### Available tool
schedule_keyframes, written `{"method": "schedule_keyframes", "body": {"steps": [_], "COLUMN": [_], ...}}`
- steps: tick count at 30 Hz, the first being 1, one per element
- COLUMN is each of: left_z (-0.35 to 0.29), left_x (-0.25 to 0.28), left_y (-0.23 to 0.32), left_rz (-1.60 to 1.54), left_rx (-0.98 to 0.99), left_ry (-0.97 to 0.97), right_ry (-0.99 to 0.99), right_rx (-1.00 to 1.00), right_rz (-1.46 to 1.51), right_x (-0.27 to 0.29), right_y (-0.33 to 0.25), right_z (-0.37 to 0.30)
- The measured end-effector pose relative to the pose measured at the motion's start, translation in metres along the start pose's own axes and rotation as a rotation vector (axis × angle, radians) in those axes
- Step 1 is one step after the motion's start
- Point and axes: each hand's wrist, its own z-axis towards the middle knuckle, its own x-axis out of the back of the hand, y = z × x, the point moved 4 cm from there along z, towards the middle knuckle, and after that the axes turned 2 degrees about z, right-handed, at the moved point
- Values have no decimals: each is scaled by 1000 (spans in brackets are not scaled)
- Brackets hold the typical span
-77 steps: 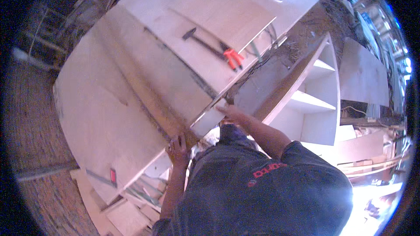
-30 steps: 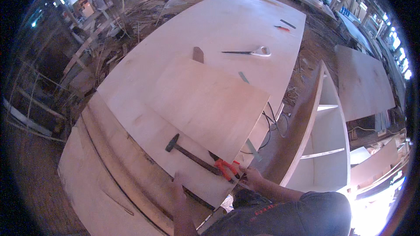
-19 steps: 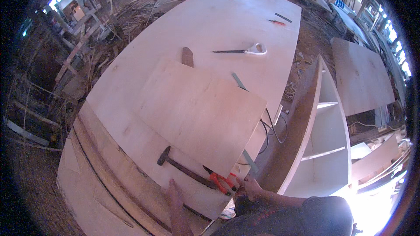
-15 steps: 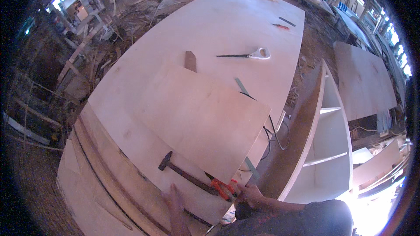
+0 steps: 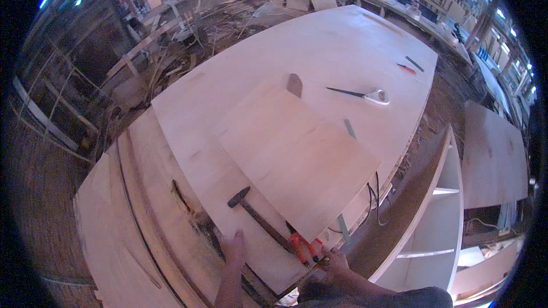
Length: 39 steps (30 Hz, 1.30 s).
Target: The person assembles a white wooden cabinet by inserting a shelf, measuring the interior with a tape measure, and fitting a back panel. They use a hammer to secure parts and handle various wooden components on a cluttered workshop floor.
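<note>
A large pale plywood sheet [image 5: 205,137] lies across the work surface, a smaller plywood panel [image 5: 302,159] on top of it. My left hand [image 5: 233,246] is closed at the sheet's near left edge, thumb side hidden. At its near right corner my right hand [image 5: 335,261] has its fingers curled over the edge, close beside red-handled pliers [image 5: 302,246]. Between the hands a hammer [image 5: 260,219] lies on the sheet, its head pointing away to the left. The tips of my right fingers are hard to make out.
Farther back on the sheet lie a handsaw [image 5: 365,96], a red-handled tool [image 5: 406,69] and a dark flat strip [image 5: 415,64]. Black cables [image 5: 374,194] hang at the right edge. A white shelf unit [image 5: 428,239] stands right; layered boards [image 5: 114,222] lie left.
The view has tilted up and turned left, so everything sits lower and farther right. The large sheet has slid right over the boards beneath, baring more of them. Both hands stay at its edge.
</note>
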Motion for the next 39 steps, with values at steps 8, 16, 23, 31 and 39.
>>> {"method": "schedule_keyframes", "body": {"steps": [8,16,23,31,39], "left_z": [-20,-4,-6,-125,-308], "left_x": [-54,-115,-72,149,451], "left_y": [-30,-58,-48,-61,-271], "left_rz": [125,17,400,525,356], "left_rx": [151,-35,34,-118,210], "left_ry": [-87,3,-462,61,985], "right_ry": [-220,-139,-142,-140,-219], "right_rx": [793,428,674,454,375], "right_rz": [-682,-135,-467,-723,-1232], "right_x": [68,96,86,86,105], "right_y": [10,-19,-40,-88,-35], "right_z": [115,177,198,162,126]}}
